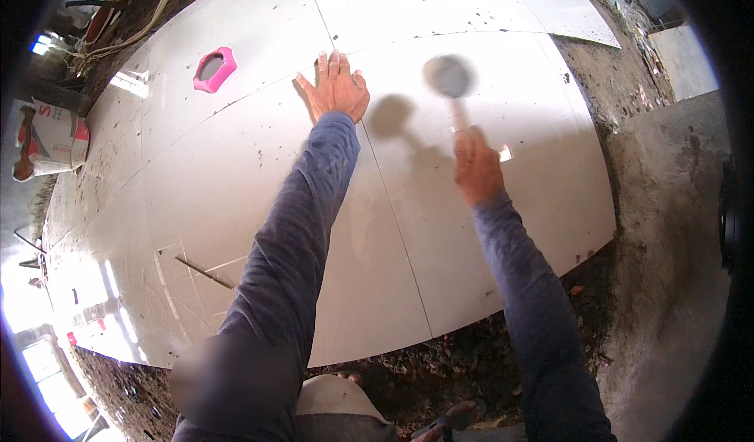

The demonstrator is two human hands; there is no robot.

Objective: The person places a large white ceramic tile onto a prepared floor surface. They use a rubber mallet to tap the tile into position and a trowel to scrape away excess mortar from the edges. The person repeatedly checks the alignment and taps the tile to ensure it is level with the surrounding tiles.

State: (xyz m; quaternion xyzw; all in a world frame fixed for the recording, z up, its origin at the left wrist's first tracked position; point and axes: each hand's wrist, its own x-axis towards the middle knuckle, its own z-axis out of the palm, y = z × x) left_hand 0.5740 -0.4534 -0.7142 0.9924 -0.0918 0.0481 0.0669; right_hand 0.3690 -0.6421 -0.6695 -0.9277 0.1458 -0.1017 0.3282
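Observation:
Large glossy white tiles (345, 285) lie in front of me, with thin joints between them and dark specks of dirt on top. My left hand (338, 90) rests palm down on the tiles near a joint, its fingers spread and holding nothing. To the right of it, my right hand (477, 171) grips the light handle of a mallet (449, 76). The mallet's round greyish head is blurred by motion and appears raised off the tile, with its shadow to the left. Beyond my left hand, to its left, lies a pink six-sided object (228, 66) with a grey middle.
A white and red bucket (69, 139) lies at the far left. A thin stick (203, 271) rests on the tiles. Dark rough soil (440, 367) borders their near edge, and a grey concrete strip (667, 206) runs along the right. A pale hose (161, 8) curves at the upper left.

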